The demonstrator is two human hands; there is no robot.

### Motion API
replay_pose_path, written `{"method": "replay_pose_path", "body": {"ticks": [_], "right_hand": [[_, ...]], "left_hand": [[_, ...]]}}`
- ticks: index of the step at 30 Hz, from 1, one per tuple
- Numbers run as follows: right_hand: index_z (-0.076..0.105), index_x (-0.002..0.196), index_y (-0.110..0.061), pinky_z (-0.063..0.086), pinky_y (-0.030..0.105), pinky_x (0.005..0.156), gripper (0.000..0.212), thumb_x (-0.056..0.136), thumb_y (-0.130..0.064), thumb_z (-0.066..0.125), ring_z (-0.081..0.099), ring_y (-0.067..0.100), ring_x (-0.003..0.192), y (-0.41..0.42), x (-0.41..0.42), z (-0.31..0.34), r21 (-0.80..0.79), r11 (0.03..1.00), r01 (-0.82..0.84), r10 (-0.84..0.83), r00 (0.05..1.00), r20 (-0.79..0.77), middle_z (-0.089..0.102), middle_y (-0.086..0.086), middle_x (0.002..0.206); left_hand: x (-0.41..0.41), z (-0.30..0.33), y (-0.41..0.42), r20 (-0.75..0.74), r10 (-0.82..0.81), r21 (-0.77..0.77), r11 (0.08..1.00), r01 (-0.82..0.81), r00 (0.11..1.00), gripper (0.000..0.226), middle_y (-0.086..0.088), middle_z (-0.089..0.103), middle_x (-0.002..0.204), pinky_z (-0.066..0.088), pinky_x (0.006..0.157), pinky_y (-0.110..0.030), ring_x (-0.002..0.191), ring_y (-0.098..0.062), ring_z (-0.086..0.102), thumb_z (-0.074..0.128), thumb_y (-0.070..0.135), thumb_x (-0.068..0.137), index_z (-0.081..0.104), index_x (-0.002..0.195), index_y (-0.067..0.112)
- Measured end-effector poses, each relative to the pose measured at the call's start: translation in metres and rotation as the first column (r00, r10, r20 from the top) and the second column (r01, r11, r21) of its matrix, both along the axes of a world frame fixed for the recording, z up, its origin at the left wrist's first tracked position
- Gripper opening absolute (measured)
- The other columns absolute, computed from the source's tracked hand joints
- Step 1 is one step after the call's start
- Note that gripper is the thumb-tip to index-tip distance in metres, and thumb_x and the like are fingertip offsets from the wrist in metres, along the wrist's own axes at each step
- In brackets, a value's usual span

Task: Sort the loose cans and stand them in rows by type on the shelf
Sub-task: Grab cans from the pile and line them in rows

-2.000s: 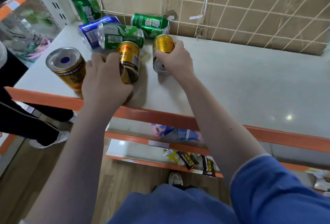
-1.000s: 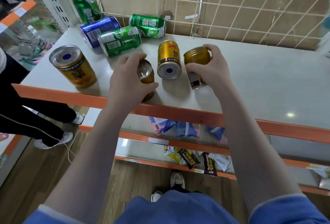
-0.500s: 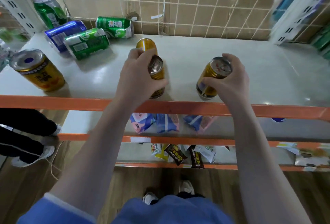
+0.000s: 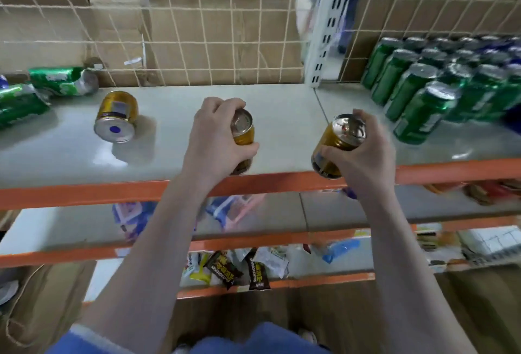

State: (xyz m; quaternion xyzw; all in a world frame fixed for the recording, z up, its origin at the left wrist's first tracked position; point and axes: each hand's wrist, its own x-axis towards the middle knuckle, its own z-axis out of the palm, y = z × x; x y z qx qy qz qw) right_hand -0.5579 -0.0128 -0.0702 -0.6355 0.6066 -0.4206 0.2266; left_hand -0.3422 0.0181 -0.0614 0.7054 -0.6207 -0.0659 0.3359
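On the grey shelf, three gold cans are showing: the left hand is gripping one gold can at six o'clock, near the front edge, fingers curling round it, and the right hand is clutching a second gold can at five o'clock, tilting, silver top up. A third gold can is lying at nine o'clock. Two green cans are lying at ten o'clock; standing green cans, too blurred for counting, are filling two o'clock.

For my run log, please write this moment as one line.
left hand: holds gold can | right hand: holds second gold can | third gold can: lying on shelf | green cans: standing in rows, right
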Motion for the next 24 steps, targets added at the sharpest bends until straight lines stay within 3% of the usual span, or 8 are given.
{"method": "replay_pose_path", "body": {"ticks": [2, 6, 11, 15, 19, 24], "right_hand": [[0.048, 0.13, -0.022, 0.031, 0.0, 0.069, 0.072, 0.065, -0.015, 0.079, 0.041, 0.004, 0.094, -0.005, -0.039, 0.001, -0.007, 1.0, 0.001, -0.001, 1.0, -0.003, 0.051, -0.002, 0.117], [0.048, 0.132, -0.022, 0.032, 0.009, 0.076, 0.073, 0.066, -0.016, 0.079, 0.04, 0.001, 0.093, -0.01, -0.097, 0.002, 0.026, 1.0, 0.01, -0.01, 1.0, -0.026, 0.05, -0.003, 0.12], [0.05, 0.128, -0.021, 0.029, -0.005, 0.066, 0.07, 0.065, -0.015, 0.08, 0.036, -0.006, 0.085, -0.003, -0.144, -0.001, 0.019, 0.998, 0.057, -0.057, 0.998, -0.013, 0.052, -0.001, 0.119], [0.05, 0.128, -0.022, 0.033, 0.01, 0.068, 0.071, 0.064, -0.014, 0.079, 0.045, 0.007, 0.093, 0.006, -0.173, -0.003, 0.03, 0.991, 0.131, -0.131, 0.991, 0.003, 0.05, -0.003, 0.113], [0.049, 0.13, -0.023, 0.036, 0.02, 0.079, 0.071, 0.066, -0.015, 0.079, 0.044, 0.007, 0.094, 0.01, -0.203, -0.003, 0.045, 0.985, 0.167, -0.167, 0.986, -0.005, 0.05, -0.005, 0.11], [0.047, 0.131, -0.023, 0.034, 0.014, 0.071, 0.074, 0.065, -0.016, 0.08, 0.043, 0.007, 0.096, 0.001, -0.26, 0.0, 0.054, 0.976, 0.209, -0.211, 0.977, 0.019, 0.051, -0.004, 0.115]], "left_hand": [[-0.043, -0.001, -0.01, -0.013, -0.03, 0.011, 0.999, 0.03, 0.999, 0.067, -0.006, 0.043, 0.118, 0.038, 0.094, -0.029, 0.109, -0.025, 0.048, 0.08, 0.021, 0.064, 0.053, 0.125, 0.017], [-0.108, -0.002, -0.022, -0.017, -0.082, 0.033, 0.996, 0.083, 0.996, 0.067, -0.007, 0.043, 0.117, 0.038, 0.095, -0.029, 0.11, -0.024, 0.047, 0.08, 0.022, 0.065, 0.052, 0.126, 0.017], [-0.154, 0.002, -0.027, 0.021, -0.173, 0.048, 0.984, 0.172, 0.985, 0.067, -0.007, 0.044, 0.117, 0.038, 0.093, -0.026, 0.111, -0.023, 0.046, 0.081, 0.023, 0.066, 0.052, 0.126, 0.016], [-0.179, 0.008, -0.031, 0.022, -0.251, 0.035, 0.968, 0.25, 0.968, 0.066, -0.007, 0.044, 0.116, 0.038, 0.095, -0.028, 0.111, -0.024, 0.047, 0.081, 0.023, 0.066, 0.053, 0.125, 0.016], [-0.211, 0.013, -0.033, 0.021, -0.303, 0.011, 0.953, 0.303, 0.953, 0.068, -0.006, 0.045, 0.117, 0.039, 0.096, -0.029, 0.111, -0.022, 0.047, 0.081, 0.027, 0.065, 0.053, 0.127, 0.017], [-0.271, 0.02, -0.043, 0.042, -0.397, 0.061, 0.917, 0.394, 0.917, 0.068, 0.001, 0.041, 0.111, 0.031, 0.088, -0.022, 0.108, -0.017, 0.044, 0.08, 0.03, 0.068, 0.05, 0.128, 0.019]]}}
